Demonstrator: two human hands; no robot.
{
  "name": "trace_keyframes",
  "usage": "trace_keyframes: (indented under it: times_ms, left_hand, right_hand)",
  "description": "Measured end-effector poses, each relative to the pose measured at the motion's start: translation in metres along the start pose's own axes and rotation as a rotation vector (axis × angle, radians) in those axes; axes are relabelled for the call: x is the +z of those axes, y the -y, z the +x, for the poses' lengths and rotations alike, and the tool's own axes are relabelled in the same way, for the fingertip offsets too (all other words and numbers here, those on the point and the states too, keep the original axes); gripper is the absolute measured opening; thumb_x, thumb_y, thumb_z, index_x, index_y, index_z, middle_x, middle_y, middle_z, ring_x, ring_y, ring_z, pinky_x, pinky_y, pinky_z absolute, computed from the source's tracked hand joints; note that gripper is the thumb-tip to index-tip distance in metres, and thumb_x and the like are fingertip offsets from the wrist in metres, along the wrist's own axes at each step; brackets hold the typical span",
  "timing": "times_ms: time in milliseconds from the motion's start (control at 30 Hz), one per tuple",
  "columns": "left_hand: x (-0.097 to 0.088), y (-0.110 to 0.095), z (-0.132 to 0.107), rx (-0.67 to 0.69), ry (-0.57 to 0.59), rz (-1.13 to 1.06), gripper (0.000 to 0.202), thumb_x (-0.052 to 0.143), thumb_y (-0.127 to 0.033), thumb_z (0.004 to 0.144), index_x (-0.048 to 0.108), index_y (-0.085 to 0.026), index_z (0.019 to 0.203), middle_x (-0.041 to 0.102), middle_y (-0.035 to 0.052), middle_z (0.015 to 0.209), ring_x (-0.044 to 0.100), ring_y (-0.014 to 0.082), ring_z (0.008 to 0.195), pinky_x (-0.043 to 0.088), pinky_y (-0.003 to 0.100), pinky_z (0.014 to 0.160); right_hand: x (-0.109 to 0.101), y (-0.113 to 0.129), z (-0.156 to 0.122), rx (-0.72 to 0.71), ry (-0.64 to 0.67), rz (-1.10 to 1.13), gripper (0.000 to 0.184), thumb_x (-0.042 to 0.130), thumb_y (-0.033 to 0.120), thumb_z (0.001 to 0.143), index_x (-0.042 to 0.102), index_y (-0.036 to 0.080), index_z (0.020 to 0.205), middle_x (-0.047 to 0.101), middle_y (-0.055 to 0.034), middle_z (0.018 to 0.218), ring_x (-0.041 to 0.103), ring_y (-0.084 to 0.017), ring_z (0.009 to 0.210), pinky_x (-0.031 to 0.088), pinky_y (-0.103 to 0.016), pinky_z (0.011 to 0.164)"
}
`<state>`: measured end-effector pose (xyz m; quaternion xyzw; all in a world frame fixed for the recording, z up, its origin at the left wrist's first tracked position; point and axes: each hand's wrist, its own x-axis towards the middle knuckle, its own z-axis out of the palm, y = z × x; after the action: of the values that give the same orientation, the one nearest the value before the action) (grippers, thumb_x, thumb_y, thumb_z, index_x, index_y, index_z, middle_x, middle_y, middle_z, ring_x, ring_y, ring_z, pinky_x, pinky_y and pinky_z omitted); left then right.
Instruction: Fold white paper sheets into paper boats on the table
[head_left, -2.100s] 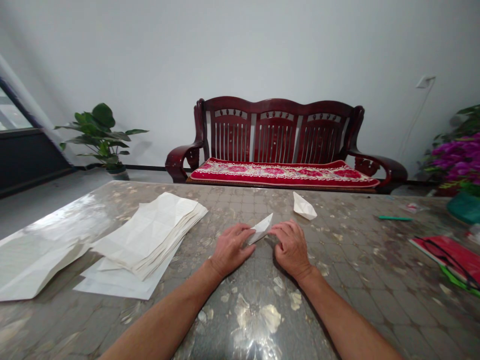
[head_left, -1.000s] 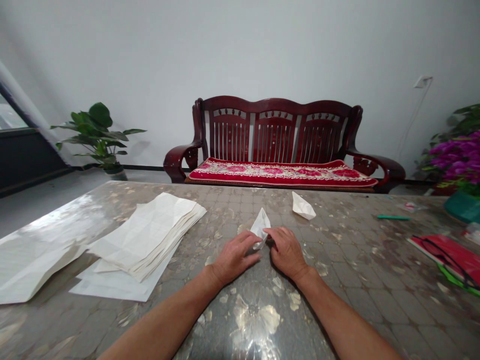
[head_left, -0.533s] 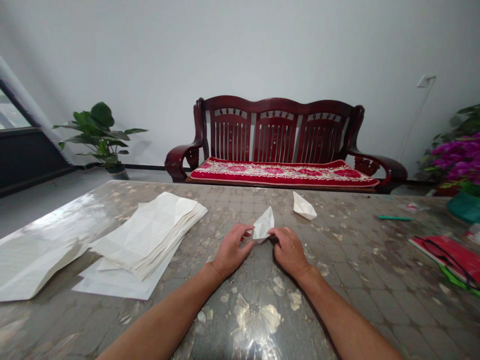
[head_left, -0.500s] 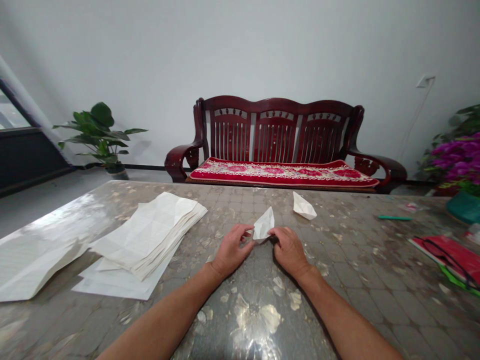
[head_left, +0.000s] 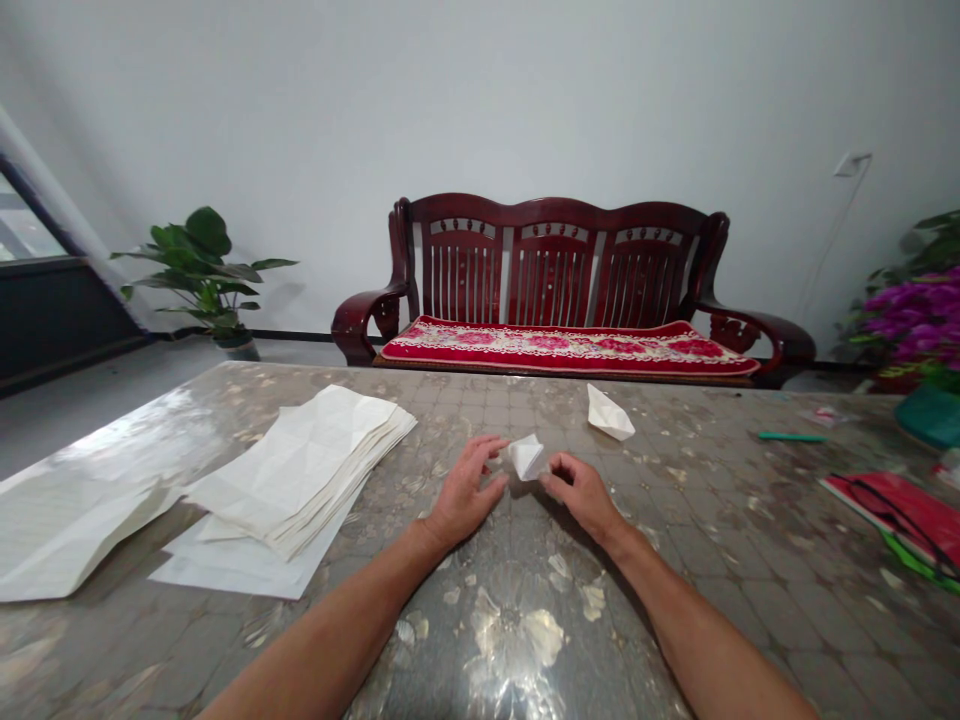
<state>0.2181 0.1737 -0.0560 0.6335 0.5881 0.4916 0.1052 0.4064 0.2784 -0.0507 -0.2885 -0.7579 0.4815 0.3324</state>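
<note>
A small white folded paper [head_left: 526,457] sits between my hands over the middle of the table, compact and pointed at its lower end. My left hand [head_left: 469,485] is open at its left, fingers stretched out and thumb apart, the fingertips close to the paper's edge. On the other side, my right hand [head_left: 581,492] has its fingers curled, with thumb and forefinger at the paper's lower right edge; the fingertips are slightly blurred. Beyond the right hand lies a second folded paper piece [head_left: 609,414], shaped like a small boat.
Left of my arms is a stack of creased paper sheets [head_left: 300,460], beside a bent sheet [head_left: 67,530]. A teal pen [head_left: 791,437], a red book [head_left: 911,505] and dark glasses [head_left: 885,505] lie at the right. A wooden bench [head_left: 551,260] stands behind the patterned table [head_left: 517,620].
The folded paper between my hands has turned and looks shorter, its tall point gone from view. My left fingers have spread, and the right hand has shifted slightly right.
</note>
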Motion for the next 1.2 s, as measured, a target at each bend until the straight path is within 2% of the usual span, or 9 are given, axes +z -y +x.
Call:
trace_keyframes:
  times_ms: [100,200,267,333,467,567,700,867,1200]
  left_hand:
    - [-0.004,-0.004,0.004,0.008,0.010,-0.031,0.036,0.055,-0.030,0.089,0.058,-0.020,0.124,0.055,0.0127,0.134,0.051,0.0247,0.125,0.048,0.041,0.098]
    - [-0.006,-0.011,0.007,-0.023,0.015,-0.070,0.029,0.055,-0.038,0.088,0.064,-0.019,0.109,0.063,0.0103,0.121,0.055,0.0247,0.117,0.042,0.042,0.103]
    - [-0.005,-0.015,0.008,-0.082,0.000,-0.103,0.025,0.057,-0.040,0.085,0.065,-0.019,0.095,0.067,0.0064,0.103,0.059,0.0226,0.102,0.045,0.038,0.096]
    - [-0.003,-0.018,0.008,-0.168,-0.029,-0.163,0.023,0.060,-0.041,0.082,0.063,-0.019,0.082,0.064,0.0020,0.084,0.058,0.0191,0.086,0.046,0.032,0.084]
    - [0.003,-0.023,0.008,-0.346,-0.064,-0.486,0.032,0.067,-0.047,0.077,0.056,-0.018,0.070,0.055,-0.0038,0.065,0.049,0.0114,0.063,0.042,0.023,0.063]
    - [0.006,-0.027,0.010,-0.430,-0.090,-0.709,0.042,0.073,-0.053,0.071,0.053,-0.017,0.069,0.054,-0.0052,0.062,0.046,0.0082,0.056,0.039,0.020,0.057]
    - [0.008,-0.032,0.010,-0.501,-0.100,-0.825,0.050,0.081,-0.057,0.063,0.053,-0.016,0.070,0.057,-0.0048,0.061,0.049,0.0071,0.053,0.039,0.019,0.053]
    - [0.007,-0.033,0.009,-0.541,0.053,-0.931,0.054,0.089,-0.050,0.057,0.056,-0.015,0.081,0.066,-0.0009,0.068,0.057,0.0100,0.056,0.044,0.020,0.055]
    - [0.005,-0.028,0.008,-0.503,0.123,-1.036,0.059,0.089,-0.041,0.063,0.057,-0.014,0.105,0.072,0.0046,0.084,0.066,0.0143,0.066,0.049,0.023,0.062]
  right_hand:
    - [-0.001,0.009,-0.001,0.071,0.033,0.262,0.030,0.067,0.046,0.075,0.054,0.020,0.068,0.049,0.0044,0.062,0.042,-0.012,0.060,0.033,-0.024,0.058]
    - [0.001,0.016,-0.002,0.109,0.037,0.403,0.033,0.073,0.046,0.071,0.055,0.019,0.067,0.051,0.0035,0.063,0.042,-0.011,0.062,0.033,-0.024,0.059]
    - [0.003,0.018,-0.004,0.140,0.030,0.465,0.033,0.076,0.046,0.069,0.057,0.019,0.066,0.053,0.0028,0.065,0.044,-0.011,0.063,0.034,-0.024,0.060]
    - [0.005,0.018,-0.005,0.184,0.035,0.522,0.033,0.078,0.045,0.069,0.058,0.019,0.068,0.053,0.0030,0.065,0.045,-0.011,0.062,0.034,-0.024,0.059]
    - [0.007,0.015,-0.005,0.219,0.067,0.604,0.034,0.080,0.046,0.069,0.059,0.019,0.070,0.056,0.0036,0.063,0.046,-0.011,0.059,0.036,-0.024,0.059]
    - [0.007,0.015,-0.004,0.189,0.096,0.607,0.036,0.083,0.047,0.064,0.065,0.018,0.074,0.064,0.0009,0.070,0.052,-0.013,0.065,0.039,-0.025,0.064]
    - [0.008,0.016,-0.004,0.199,0.165,0.610,0.041,0.087,0.046,0.060,0.071,0.017,0.084,0.070,-0.0015,0.078,0.059,-0.016,0.072,0.043,-0.027,0.071]
    - [0.009,0.014,-0.005,0.189,0.205,0.630,0.044,0.084,0.046,0.066,0.074,0.017,0.097,0.073,-0.0033,0.087,0.062,-0.017,0.077,0.046,-0.028,0.076]
    - [0.012,0.008,-0.004,0.170,0.230,0.717,0.048,0.086,0.043,0.066,0.070,0.018,0.103,0.074,-0.0045,0.091,0.066,-0.019,0.080,0.048,-0.029,0.076]
